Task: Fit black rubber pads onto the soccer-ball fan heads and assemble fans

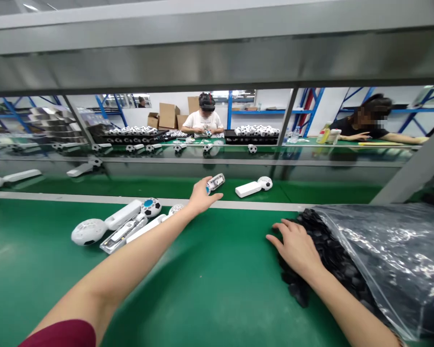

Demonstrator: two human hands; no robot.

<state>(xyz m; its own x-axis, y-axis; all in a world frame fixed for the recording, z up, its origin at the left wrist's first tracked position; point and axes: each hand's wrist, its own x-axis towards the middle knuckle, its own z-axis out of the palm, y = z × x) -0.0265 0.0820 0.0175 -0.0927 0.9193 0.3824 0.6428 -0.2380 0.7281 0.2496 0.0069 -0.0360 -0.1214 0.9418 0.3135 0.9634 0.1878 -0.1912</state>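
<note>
At the far belt, my left hand (201,196) reaches over the ball end of a white football-patterned device (217,181) whose handle shows its inner parts. Its thumb sticks out apart from the device; the other fingers are partly hidden behind the ball end. My right hand (297,245), fingers spread and bent a little, rests at the edge of a heap of small flat black pieces (334,255). These spill from a clear plastic bag (394,246). Left of my left forearm lie several similar devices, among them an opened handle (121,233) and a ball head with a blue disc (151,207).
Another closed white device (253,187) lies on the far belt (292,190), behind a grey rail (246,206). A metal beam (217,58) crosses overhead. Opposite, one person (203,120) sits between black trays of football heads; another person (372,120) leans at the right.
</note>
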